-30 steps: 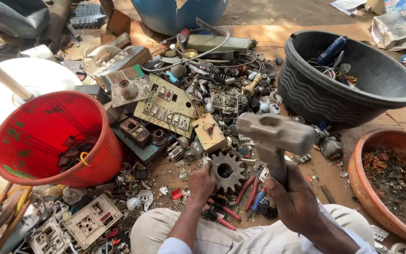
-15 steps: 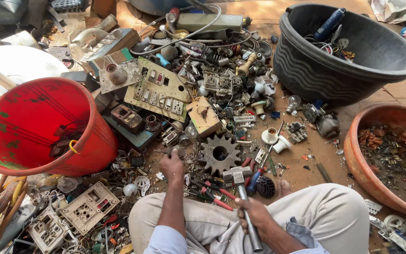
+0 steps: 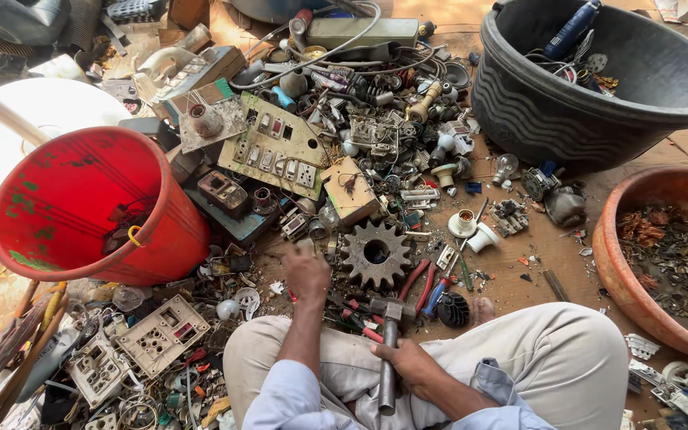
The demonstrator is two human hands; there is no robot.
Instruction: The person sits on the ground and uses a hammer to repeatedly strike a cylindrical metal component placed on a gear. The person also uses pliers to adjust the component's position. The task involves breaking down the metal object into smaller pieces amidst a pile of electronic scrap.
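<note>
My right hand (image 3: 409, 365) was closed around the metal handle of one hammer (image 3: 389, 344), its head resting low on the floor just in front of my crossed legs. My left hand (image 3: 306, 272) reached forward with its grip bent down over small scrap on the floor; whether the fingers had closed on anything I could not tell. Just beyond the hammer head lay one pair of red-handled pliers (image 3: 420, 281), and right beside my left hand sat one large toothed gear wheel (image 3: 375, 253), flat on the ground. To my left stood one red bucket (image 3: 65, 207), tilted toward me, with one white switch plate (image 3: 162, 334) lying near its base. Past the gear lay one cream switch panel (image 3: 279, 151) studded with sockets, amid a heap of plugs, wires and bulb holders. To the right I counted two tubs: one terracotta-coloured basin (image 3: 623, 271) holding rusty bits, nearer, and one black ribbed tub (image 3: 551, 111) farther off.
</note>
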